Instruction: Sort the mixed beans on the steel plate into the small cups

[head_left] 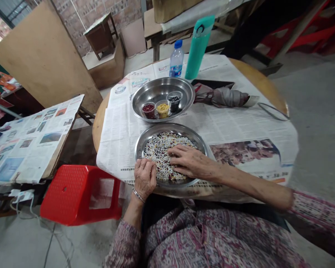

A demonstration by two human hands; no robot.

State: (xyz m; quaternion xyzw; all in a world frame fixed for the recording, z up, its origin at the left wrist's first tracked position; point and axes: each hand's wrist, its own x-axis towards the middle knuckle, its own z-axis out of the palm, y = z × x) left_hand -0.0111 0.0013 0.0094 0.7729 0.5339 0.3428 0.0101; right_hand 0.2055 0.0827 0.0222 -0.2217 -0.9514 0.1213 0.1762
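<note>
A steel tray (141,143) full of mixed white, dark and red beans (159,147) sits at the near edge of the round table. My right hand (188,160) lies on the beans, fingers stretched out and reaching left. My left hand (144,178) rests on the tray's near-left rim, fingers curled in a loose fist; what they hold, if anything, is hidden. Behind it a second steel tray (162,87) carries three small cups: red beans (149,109), yellow beans (163,108) and black beans (174,99).
Newspaper (234,126) covers the table. A water bottle (176,59), a teal flask (198,46) and a folded grey umbrella (223,96) lie at the back. A red plastic stool (78,195) stands on the left, beside a newspaper-covered side table (30,139).
</note>
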